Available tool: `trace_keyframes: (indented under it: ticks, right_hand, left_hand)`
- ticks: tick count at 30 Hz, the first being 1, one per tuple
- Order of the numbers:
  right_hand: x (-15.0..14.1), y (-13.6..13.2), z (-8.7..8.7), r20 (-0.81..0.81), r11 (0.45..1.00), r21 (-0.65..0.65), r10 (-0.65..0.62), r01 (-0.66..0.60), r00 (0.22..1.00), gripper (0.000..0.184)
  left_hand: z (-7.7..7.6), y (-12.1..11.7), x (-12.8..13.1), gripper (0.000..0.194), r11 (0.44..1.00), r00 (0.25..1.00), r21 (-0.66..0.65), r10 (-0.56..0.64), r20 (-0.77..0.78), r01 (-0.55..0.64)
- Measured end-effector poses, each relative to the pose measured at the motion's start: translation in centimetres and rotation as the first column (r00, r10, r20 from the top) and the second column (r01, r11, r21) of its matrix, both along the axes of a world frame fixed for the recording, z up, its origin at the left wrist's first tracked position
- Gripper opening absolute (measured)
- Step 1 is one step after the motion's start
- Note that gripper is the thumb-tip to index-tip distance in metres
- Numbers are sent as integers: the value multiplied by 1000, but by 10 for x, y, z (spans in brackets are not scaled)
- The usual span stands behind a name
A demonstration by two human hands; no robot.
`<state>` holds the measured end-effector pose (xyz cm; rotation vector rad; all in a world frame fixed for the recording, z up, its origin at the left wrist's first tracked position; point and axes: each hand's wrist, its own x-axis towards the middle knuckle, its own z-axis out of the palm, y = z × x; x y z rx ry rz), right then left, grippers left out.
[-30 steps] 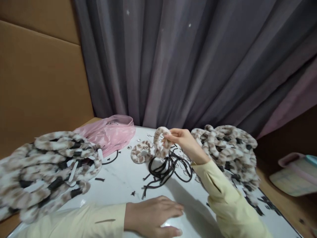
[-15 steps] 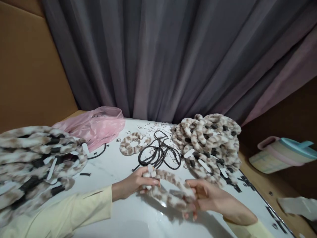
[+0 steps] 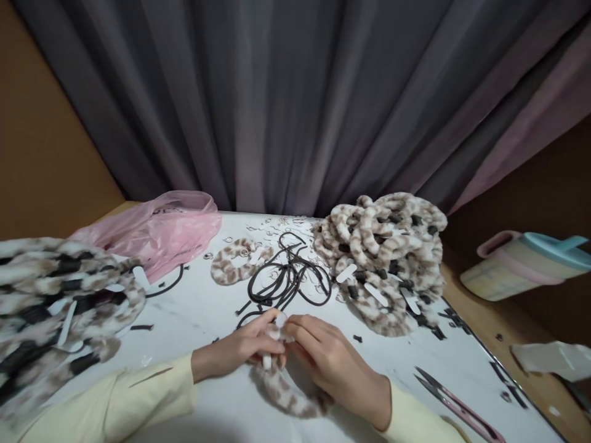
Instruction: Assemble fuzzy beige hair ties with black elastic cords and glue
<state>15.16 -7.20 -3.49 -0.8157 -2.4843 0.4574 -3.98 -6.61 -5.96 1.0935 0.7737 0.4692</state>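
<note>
A furry white ring with brown patches (image 3: 287, 395) hangs from my hands, its lower curve near the table. My left hand (image 3: 240, 349) grips its upper end between thumb and fingers. My right hand (image 3: 339, 363) has its fingers closed at that same end, touching the left fingertips. A pale tab (image 3: 281, 319) sticks up there, and my fingers partly hide the ends of the ring. Just beyond lies a tangle of black cord (image 3: 289, 277), with a smaller furry ring (image 3: 226, 266) to its left.
Piles of furry rings with black bands stand left (image 3: 99, 307) and right (image 3: 392, 237). A pink plastic bag (image 3: 161, 231) lies at the back left, beside small metal rings. Pink-handled thread snips (image 3: 459, 406) lie at right. A lidded cup (image 3: 517, 267) stands beyond the table edge.
My right hand has moved left from the ring's far side to the end held by my left hand. The ring now hangs lower. The snips have come into sight.
</note>
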Motion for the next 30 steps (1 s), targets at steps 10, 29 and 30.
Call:
trace_keyframes:
  ticks: [10, 29, 30]
  right_hand:
    - [16, 16, -10, -142, 954, -131, -289, 271, 947, 15]
    - [13, 8, 16, 49, 905, -396, -148, 155, 988, 20]
    - [15, 12, 17, 64, 925, -356, -115, 131, 991, 18]
  left_hand:
    - [-13, -12, 5, 24, 408, 781, 874, 622, -53, -265]
    - [2, 1, 2, 32, 943, 987, 325, 117, -113, -74]
    - [2, 1, 2, 29, 939, 986, 336, 114, -124, -66]
